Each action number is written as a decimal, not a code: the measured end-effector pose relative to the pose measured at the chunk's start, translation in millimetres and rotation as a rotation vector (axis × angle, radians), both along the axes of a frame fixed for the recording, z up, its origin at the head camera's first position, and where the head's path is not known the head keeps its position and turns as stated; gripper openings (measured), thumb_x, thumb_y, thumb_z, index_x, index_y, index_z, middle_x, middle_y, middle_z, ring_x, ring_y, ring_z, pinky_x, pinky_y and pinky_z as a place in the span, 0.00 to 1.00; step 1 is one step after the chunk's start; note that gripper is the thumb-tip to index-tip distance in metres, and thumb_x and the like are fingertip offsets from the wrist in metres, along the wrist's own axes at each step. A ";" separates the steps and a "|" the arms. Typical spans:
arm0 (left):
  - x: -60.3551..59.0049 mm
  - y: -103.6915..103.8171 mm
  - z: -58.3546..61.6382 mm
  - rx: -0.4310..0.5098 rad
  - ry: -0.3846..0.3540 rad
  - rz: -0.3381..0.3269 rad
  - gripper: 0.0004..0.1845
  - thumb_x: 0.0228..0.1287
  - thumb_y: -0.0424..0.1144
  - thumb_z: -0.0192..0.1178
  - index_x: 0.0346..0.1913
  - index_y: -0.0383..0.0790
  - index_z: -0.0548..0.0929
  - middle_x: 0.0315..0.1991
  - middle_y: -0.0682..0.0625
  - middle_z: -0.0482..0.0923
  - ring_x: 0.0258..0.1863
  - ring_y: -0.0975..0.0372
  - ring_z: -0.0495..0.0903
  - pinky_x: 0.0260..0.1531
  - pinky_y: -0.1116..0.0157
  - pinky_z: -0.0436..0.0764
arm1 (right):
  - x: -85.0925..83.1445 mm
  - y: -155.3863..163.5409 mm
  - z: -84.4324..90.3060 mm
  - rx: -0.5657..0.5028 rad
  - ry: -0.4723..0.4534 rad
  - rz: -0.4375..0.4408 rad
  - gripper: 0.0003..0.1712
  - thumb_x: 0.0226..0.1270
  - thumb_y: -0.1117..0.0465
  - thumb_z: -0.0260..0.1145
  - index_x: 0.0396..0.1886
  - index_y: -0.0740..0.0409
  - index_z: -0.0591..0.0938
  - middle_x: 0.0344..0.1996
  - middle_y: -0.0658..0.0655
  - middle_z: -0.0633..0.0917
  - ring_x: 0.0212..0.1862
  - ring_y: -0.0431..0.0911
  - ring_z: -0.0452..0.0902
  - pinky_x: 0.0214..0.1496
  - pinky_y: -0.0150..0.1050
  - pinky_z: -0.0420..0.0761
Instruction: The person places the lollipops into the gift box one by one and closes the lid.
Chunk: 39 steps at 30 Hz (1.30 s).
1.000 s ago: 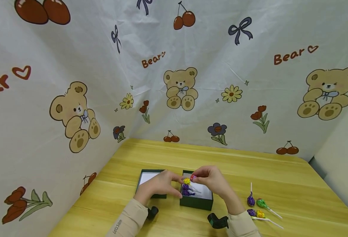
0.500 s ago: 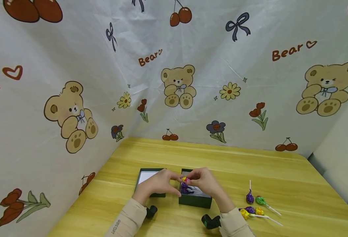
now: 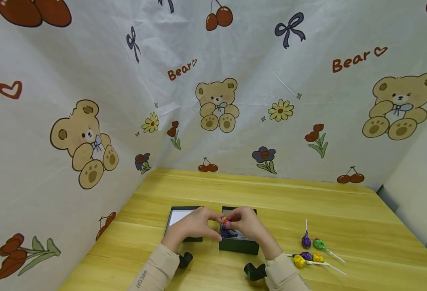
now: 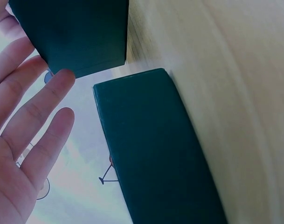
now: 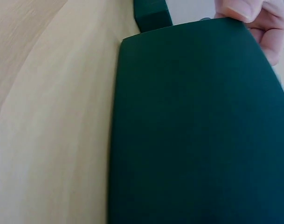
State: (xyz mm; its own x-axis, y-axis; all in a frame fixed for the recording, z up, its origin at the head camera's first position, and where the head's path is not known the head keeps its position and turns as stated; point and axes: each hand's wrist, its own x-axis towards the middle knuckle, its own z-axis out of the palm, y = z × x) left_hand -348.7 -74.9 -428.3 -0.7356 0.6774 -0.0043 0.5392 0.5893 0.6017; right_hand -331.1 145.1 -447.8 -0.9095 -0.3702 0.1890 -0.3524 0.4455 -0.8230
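Observation:
My right hand (image 3: 248, 223) pinches a pink-wrapped lollipop (image 3: 227, 224) inside the left part of a dark green box (image 3: 239, 245). A bit of yellow wrapper shows just behind it, and purple lollipops (image 3: 229, 233) lie nearer the front; the right hand covers most of their sticks. My left hand (image 3: 195, 224) is at the box's left side, its index fingertip close to the pink lollipop. In the left wrist view, the left hand's fingers (image 4: 34, 116) are extended and spread, one tip right at the box's corner. The right wrist view is mostly filled by the box's outer wall (image 5: 197, 121).
A second shallow green box (image 3: 177, 216) with a white inside sits to the left, partly behind the left forearm. Several loose lollipops lie on the wooden table (image 3: 290, 202) at right: purple (image 3: 306, 241), green (image 3: 319, 243) and yellow (image 3: 299, 261). A bear-print cloth (image 3: 235, 52) hangs behind.
My right hand has moved left and lowered the pink lollipop beside the yellow one, near the box's left wall. The left hand has stayed about where it was. The head view has shifted slightly.

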 end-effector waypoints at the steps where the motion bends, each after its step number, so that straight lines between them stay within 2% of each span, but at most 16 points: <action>1: 0.2 0.4 0.2 0.000 -0.001 -0.001 0.22 0.54 0.51 0.76 0.52 0.51 0.87 0.65 0.53 0.79 0.62 0.59 0.79 0.59 0.59 0.81 | -0.1 -0.4 -0.7 0.008 0.000 -0.002 0.04 0.64 0.70 0.69 0.37 0.65 0.89 0.33 0.58 0.89 0.35 0.43 0.83 0.37 0.35 0.85; 4: 0.3 1.1 0.4 0.002 -0.010 0.002 0.23 0.54 0.51 0.76 0.53 0.50 0.87 0.66 0.53 0.78 0.63 0.58 0.78 0.59 0.58 0.80 | 0.2 -2.1 -2.6 0.044 -0.007 -0.009 0.03 0.64 0.71 0.69 0.35 0.64 0.89 0.31 0.57 0.89 0.33 0.42 0.81 0.36 0.35 0.84; 9: -0.1 1.8 -1.8 0.005 -0.017 0.016 0.23 0.54 0.51 0.76 0.53 0.50 0.87 0.66 0.53 0.78 0.64 0.57 0.77 0.60 0.56 0.80 | 2.2 -5.8 -5.4 0.101 -0.006 -0.021 0.07 0.64 0.74 0.66 0.35 0.63 0.89 0.31 0.55 0.88 0.32 0.42 0.81 0.34 0.36 0.84; 16: -0.3 0.8 -5.9 0.011 -0.024 0.024 0.22 0.54 0.51 0.76 0.52 0.52 0.87 0.66 0.53 0.77 0.64 0.56 0.77 0.60 0.54 0.80 | 2.5 -8.1 -8.4 0.111 0.010 -0.033 0.11 0.62 0.77 0.63 0.36 0.63 0.89 0.32 0.56 0.88 0.33 0.44 0.81 0.33 0.37 0.83; 23: -1.2 1.4 -6.5 0.023 -0.021 0.018 0.22 0.54 0.50 0.76 0.52 0.52 0.87 0.66 0.53 0.78 0.64 0.57 0.78 0.60 0.54 0.80 | 2.1 -8.5 -7.1 0.139 0.050 -0.054 0.10 0.62 0.76 0.66 0.32 0.62 0.89 0.29 0.53 0.88 0.31 0.41 0.79 0.33 0.37 0.83; 32: -2.5 1.2 -8.6 0.013 -0.022 0.023 0.22 0.54 0.51 0.76 0.53 0.53 0.87 0.67 0.55 0.77 0.64 0.57 0.77 0.61 0.54 0.79 | 3.3 -8.3 -7.9 0.150 0.083 -0.050 0.09 0.62 0.76 0.66 0.33 0.63 0.89 0.30 0.55 0.88 0.31 0.42 0.80 0.33 0.38 0.84; 39: -1.9 1.2 -6.3 0.010 -0.023 0.020 0.22 0.54 0.51 0.76 0.53 0.51 0.87 0.66 0.55 0.77 0.63 0.57 0.78 0.60 0.54 0.80 | 3.3 -7.3 -4.7 0.135 0.069 -0.064 0.06 0.62 0.73 0.68 0.35 0.63 0.89 0.31 0.55 0.89 0.32 0.42 0.81 0.34 0.38 0.85</action>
